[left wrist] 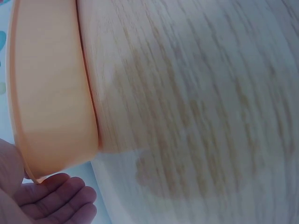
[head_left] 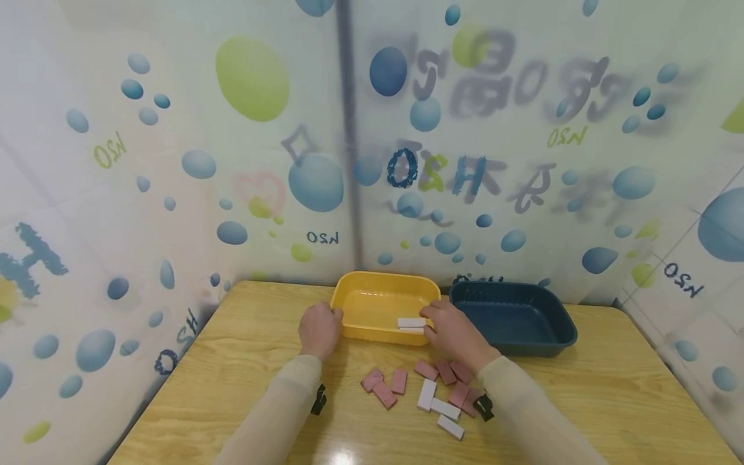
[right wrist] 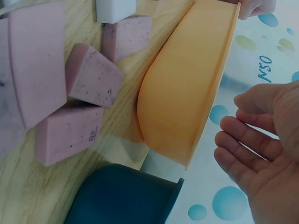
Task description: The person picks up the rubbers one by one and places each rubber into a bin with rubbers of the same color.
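Observation:
My left hand (head_left: 321,329) grips the left end of a yellow plastic tub (head_left: 372,333), thumb at the rim and fingers (left wrist: 60,198) below it. Two white blocks (head_left: 411,322) show in the tub's front right corner. My right hand (head_left: 458,330) is at the tub's right end, close to those blocks. In the right wrist view its fingers (right wrist: 252,144) are loosely bent, with nothing visible between them and the thumb. Several pink erasers (right wrist: 91,77), one marked 4B, lie on the table in front of the tub, beside several white blocks (head_left: 427,395).
A dark blue tub (head_left: 511,349) stands just right of the yellow one. Both are at the back of the wood-grain table (head_left: 232,374), against a wall covering (head_left: 279,142) printed with bubbles. Some of the erasers touch or overlap under my right forearm.

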`<state>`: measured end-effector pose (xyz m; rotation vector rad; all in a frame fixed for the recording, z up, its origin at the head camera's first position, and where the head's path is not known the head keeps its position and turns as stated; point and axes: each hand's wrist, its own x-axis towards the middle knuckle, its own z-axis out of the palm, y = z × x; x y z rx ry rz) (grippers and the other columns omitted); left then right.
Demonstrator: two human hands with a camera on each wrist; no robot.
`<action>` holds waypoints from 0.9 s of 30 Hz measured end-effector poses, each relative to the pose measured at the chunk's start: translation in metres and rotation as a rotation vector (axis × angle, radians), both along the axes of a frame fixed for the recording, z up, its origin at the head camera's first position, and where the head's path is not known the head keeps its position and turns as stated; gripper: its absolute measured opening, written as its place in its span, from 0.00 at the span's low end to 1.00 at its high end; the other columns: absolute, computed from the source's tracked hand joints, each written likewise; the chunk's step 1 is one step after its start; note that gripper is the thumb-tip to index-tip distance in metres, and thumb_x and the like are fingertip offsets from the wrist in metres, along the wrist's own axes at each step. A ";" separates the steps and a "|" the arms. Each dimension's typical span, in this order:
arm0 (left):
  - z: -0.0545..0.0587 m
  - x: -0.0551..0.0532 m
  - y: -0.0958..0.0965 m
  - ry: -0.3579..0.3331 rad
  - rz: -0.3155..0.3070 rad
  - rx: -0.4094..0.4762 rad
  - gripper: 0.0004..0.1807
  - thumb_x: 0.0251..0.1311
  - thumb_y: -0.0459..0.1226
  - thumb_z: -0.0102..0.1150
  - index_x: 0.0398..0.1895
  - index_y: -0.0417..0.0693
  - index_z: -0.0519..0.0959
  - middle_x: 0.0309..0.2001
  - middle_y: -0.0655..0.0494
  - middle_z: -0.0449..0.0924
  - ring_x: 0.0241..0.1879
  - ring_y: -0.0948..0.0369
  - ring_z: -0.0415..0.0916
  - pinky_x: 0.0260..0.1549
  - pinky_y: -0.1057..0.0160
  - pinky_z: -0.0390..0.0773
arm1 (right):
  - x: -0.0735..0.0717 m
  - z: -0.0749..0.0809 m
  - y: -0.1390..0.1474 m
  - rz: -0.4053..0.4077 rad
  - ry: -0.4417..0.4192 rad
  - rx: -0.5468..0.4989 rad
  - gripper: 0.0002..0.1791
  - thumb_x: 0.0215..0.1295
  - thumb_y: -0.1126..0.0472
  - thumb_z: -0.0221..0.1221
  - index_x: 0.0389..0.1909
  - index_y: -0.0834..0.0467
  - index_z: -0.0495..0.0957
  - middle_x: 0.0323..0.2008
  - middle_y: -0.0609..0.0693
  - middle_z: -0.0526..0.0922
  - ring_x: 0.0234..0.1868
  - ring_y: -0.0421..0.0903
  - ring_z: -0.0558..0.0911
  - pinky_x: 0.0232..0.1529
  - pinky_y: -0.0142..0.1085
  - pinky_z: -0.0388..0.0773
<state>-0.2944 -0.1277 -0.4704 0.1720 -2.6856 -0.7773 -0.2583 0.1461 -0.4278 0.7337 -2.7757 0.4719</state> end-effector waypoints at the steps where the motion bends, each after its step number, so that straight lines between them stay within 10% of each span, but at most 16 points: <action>1: 0.000 0.000 0.000 0.001 0.000 0.002 0.20 0.61 0.34 0.54 0.10 0.47 0.68 0.14 0.53 0.67 0.17 0.58 0.64 0.16 0.61 0.65 | 0.001 0.000 0.001 -0.006 -0.005 0.000 0.10 0.66 0.67 0.64 0.47 0.65 0.84 0.42 0.56 0.83 0.44 0.54 0.81 0.50 0.49 0.81; 27: 0.001 0.001 0.000 -0.004 -0.003 0.019 0.20 0.61 0.34 0.53 0.10 0.47 0.68 0.14 0.54 0.67 0.16 0.58 0.64 0.15 0.62 0.65 | 0.023 -0.012 0.018 -0.028 -0.037 -0.008 0.11 0.66 0.66 0.66 0.48 0.62 0.84 0.48 0.55 0.84 0.51 0.53 0.82 0.54 0.50 0.81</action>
